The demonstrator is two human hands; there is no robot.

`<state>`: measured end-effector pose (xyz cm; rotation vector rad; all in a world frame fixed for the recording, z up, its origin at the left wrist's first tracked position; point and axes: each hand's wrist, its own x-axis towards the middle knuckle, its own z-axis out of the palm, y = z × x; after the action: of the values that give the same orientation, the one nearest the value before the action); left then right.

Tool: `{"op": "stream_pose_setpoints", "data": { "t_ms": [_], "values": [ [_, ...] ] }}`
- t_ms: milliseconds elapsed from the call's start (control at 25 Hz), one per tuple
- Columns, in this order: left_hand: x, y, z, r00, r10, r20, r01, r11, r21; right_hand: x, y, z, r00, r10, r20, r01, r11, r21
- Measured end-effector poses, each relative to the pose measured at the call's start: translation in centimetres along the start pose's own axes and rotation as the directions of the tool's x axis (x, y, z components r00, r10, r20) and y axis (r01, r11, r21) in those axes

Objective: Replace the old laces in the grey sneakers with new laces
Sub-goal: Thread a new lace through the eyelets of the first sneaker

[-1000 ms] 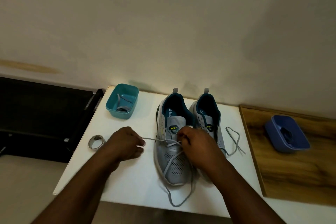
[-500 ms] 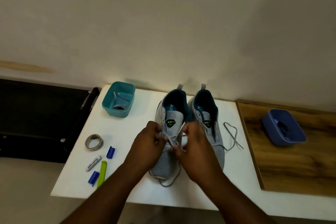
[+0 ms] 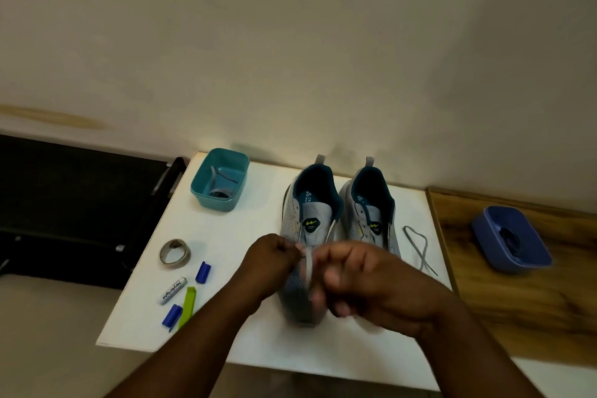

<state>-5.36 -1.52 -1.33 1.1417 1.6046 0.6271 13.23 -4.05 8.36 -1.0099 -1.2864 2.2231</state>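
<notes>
Two grey sneakers with teal linings stand side by side on the white table (image 3: 258, 342), toes toward me. Over the middle of the left sneaker (image 3: 310, 216) my left hand (image 3: 271, 265) pinches a grey lace (image 3: 308, 268). My right hand (image 3: 365, 281) is blurred, its fingers curled round the same lace just right of it. My hands hide the left shoe's eyelets and most of its toe. The right sneaker (image 3: 371, 207) shows only its heel half. A loose grey lace (image 3: 420, 245) lies on the table to its right.
A teal tub (image 3: 219, 179) holding grey laces stands at the table's back left. A tape roll (image 3: 175, 254), a marker (image 3: 173, 291), two blue caps and a green clip (image 3: 187, 305) lie at the left. A blue tub (image 3: 510, 241) sits on the wooden surface to the right.
My left hand came in from the left of the shoe to meet my right hand over its laces. Both hands have since shifted slightly toward me, the right one moving fast.
</notes>
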Motion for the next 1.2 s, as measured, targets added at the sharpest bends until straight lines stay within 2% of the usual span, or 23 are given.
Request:
{"op": "stream_pose_setpoints", "data": {
  "t_ms": [40,80,120,160,200,240,280,400,440,520,600,640,720,840,880,960,1040,1080,1120,1200],
  "values": [
    [-0.1,0.1,-0.1,0.999,-0.02,0.049,0.022,0.999,-0.033,0.6,0.4,-0.1,0.993,-0.062,-0.104,0.071,0.993,0.093],
    [-0.2,0.2,-0.3,0.996,-0.027,0.081,0.032,0.998,-0.056,1.4,1.4,-0.6,0.961,-0.079,-0.265,0.087,0.996,0.02],
    [-0.3,0.3,-0.3,0.997,-0.019,0.079,0.023,0.998,-0.057,2.3,2.7,-1.4,0.884,-0.13,-0.45,0.028,0.974,-0.226],
    [-0.2,0.3,-0.4,0.999,0.009,0.042,-0.009,1.0,-0.015,2.9,3.8,-2.2,0.786,-0.262,-0.56,-0.122,0.822,-0.556],
    [0.1,0.2,-0.4,0.998,0.06,-0.002,-0.059,0.996,0.067,3.3,5.0,-3.0,0.736,-0.392,-0.553,-0.273,0.575,-0.771],
    [0.2,0.2,-0.3,0.994,0.111,-0.027,-0.105,0.982,0.155,3.6,5.7,-3.3,0.716,-0.476,-0.511,-0.334,0.41,-0.849],
    [0.2,0.1,-0.2,0.988,0.151,-0.032,-0.14,0.964,0.225,3.7,6.1,-3.5,0.697,-0.524,-0.49,-0.313,0.392,-0.865],
    [0.4,-0.4,-0.4,0.981,0.193,0.026,-0.193,0.947,0.258,4.1,5.5,-3.3,0.577,-0.644,-0.503,-0.11,0.548,-0.829],
    [0.4,-0.5,-0.7,0.981,0.184,0.054,-0.192,0.949,0.251,4.3,5.4,-3.5,0.568,-0.649,-0.506,-0.085,0.566,-0.82],
    [0.2,-0.3,-1.3,0.98,0.173,0.095,-0.194,0.933,0.302,4.5,5.3,-3.8,0.653,-0.611,-0.447,-0.12,0.499,-0.858],
    [0.3,-0.3,-1.8,0.98,0.177,0.092,-0.2,0.894,0.402,4.7,5.6,-4.0,0.745,-0.548,-0.382,-0.203,0.359,-0.911],
    [0.2,-0.1,-2.0,0.979,0.186,0.079,-0.202,0.876,0.437,4.7,5.8,-4.2,0.755,-0.539,-0.373,-0.232,0.312,-0.921],
    [-0.1,0.1,-2.0,0.979,0.195,0.064,-0.202,0.853,0.481,4.7,5.4,-4.4,0.727,-0.558,-0.399,-0.288,0.28,-0.916],
    [-0.1,-0.8,-2.9,0.989,0.145,0.029,-0.139,0.843,0.52,4.4,5.1,-4.5,0.678,-0.556,-0.48,-0.301,0.386,-0.872],
    [-0.1,-1.1,-3.7,0.995,0.097,0.015,-0.087,0.801,0.592,4.4,5.0,-4.5,0.665,-0.548,-0.507,-0.301,0.424,-0.854],
    [0.2,-1.8,-5.7,0.998,-0.069,-0.005,0.048,0.64,0.767,4.5,4.9,-4.7,0.632,-0.523,-0.572,-0.269,0.543,-0.795],
    [-0.6,-1.8,-6.2,0.976,-0.177,-0.124,0.193,0.449,0.872,4.5,4.9,-4.5,0.627,-0.508,-0.59,-0.256,0.582,-0.772],
    [-1.4,-1.4,-5.5,0.971,-0.134,-0.196,0.233,0.372,0.899,4.4,4.8,-4.5,0.637,-0.535,-0.555,-0.271,0.518,-0.811],
    [-2.1,-0.6,-4.6,0.974,-0.019,-0.227,0.219,0.35,0.911,4.5,4.9,-4.4,0.656,-0.566,-0.498,-0.307,0.404,-0.862],
    [-2.9,0.6,-2.0,0.948,0.272,-0.166,0.026,0.454,0.891,4.8,5.3,-4.3,0.724,-0.576,-0.379,-0.347,0.171,-0.922]
  ]
}}
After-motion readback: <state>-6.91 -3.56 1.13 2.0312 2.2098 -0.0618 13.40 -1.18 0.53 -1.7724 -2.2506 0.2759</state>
